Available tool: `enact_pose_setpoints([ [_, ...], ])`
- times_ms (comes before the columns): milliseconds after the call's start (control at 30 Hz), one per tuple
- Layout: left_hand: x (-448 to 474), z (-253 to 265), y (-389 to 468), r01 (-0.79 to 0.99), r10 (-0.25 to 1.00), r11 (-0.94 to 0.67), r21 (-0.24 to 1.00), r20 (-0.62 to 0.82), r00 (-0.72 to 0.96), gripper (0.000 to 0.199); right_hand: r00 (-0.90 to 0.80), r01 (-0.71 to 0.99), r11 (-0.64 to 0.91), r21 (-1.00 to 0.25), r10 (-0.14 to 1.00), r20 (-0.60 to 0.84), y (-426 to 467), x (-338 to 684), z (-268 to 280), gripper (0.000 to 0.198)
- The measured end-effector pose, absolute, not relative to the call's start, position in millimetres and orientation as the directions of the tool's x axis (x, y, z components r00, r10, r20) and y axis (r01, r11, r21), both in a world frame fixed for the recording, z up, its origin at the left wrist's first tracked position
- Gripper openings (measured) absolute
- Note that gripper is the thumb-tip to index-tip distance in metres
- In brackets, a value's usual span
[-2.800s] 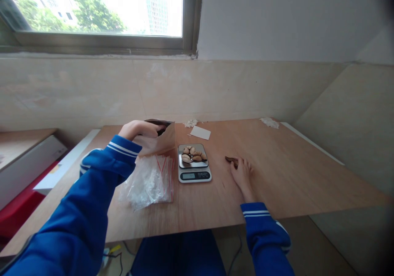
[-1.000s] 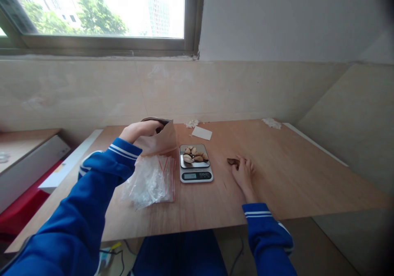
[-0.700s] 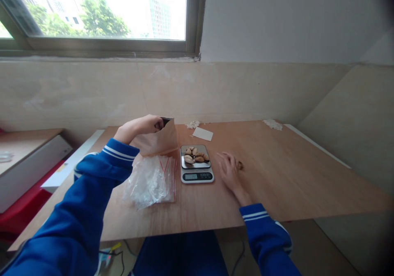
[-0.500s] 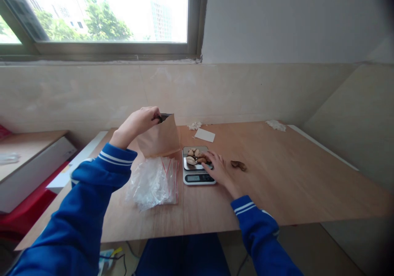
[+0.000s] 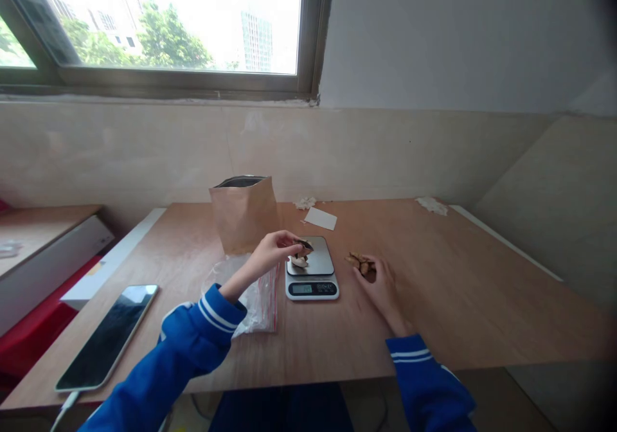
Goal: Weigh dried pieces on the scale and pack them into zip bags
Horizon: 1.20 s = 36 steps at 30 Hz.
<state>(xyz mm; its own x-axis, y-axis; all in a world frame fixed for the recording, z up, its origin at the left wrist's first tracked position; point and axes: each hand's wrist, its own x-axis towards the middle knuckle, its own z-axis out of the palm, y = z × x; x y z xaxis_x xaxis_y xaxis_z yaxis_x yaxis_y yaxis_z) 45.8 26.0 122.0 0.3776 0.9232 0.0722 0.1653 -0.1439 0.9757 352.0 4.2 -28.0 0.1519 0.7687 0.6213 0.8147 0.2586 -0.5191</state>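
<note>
My left hand [image 5: 278, 252] pinches a dark dried mushroom [image 5: 305, 245] above the left part of a digital kitchen scale [image 5: 318, 258]. Under those fingers, a paler dried mushroom [image 5: 299, 261] rests on the steel plate. My right hand [image 5: 383, 284] curls around a small heap of brown dried mushrooms [image 5: 360, 265] on the table, right of the scale. Behind my left hand a brown paper bag [image 5: 245, 216] stands with its mouth open. Clear zip bags [image 5: 260, 303] with red strips lie left of the scale, partly covered by my left forearm.
A phone [image 5: 108, 335] with a charging cable lies at the table's left front. A white card [image 5: 321, 218] and some whitish scraps [image 5: 305, 203] are behind the scale. More white material [image 5: 432, 206] lies at the back right. The wall and window border the table's far side.
My left hand has come out of the paper bag and over the scale with a dried mushroom. My right hand has moved from the plate to the right, where the heap is larger; the plate holds fewer.
</note>
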Motion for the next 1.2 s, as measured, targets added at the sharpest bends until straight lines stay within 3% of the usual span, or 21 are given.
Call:
enact_pose_setpoints([
  [133,60.9,103.2,35.0,0.186,0.932,-0.133,0.973,0.060,0.357,0.032,0.103,0.919,0.154,-0.363,0.795,0.598,-4.1,370.0,-40.7,0.032],
  [400,93.4,94.7,51.0,0.331,0.929,-0.197,0.923,0.068,0.364,0.030,0.167,0.927,0.076,-0.367,0.794,0.584,-4.5,365.9,-41.9,0.031],
  [667,112.5,88.9,57.8,0.670,0.919,-0.349,0.655,0.099,0.381,0.016,0.230,0.917,0.062,-0.394,0.724,0.650,-6.5,369.7,-36.6,0.032],
  [833,105.0,84.1,55.8,0.732,0.890,-0.454,0.508,0.292,0.350,0.016,0.270,0.909,0.028,-0.415,0.720,0.639,-3.4,377.1,-41.8,0.037],
  [933,89.1,90.2,46.9,0.691,0.870,-0.488,0.533,0.364,0.333,0.015,0.268,0.902,0.032,-0.430,0.738,0.619,-0.9,380.9,-48.0,0.039],
  [1200,42.4,102.9,-1.6,0.643,0.916,-0.388,0.660,0.357,0.186,0.021,0.329,0.895,-0.042,-0.444,0.734,0.594,-5.0,384.9,-49.6,0.037],
])
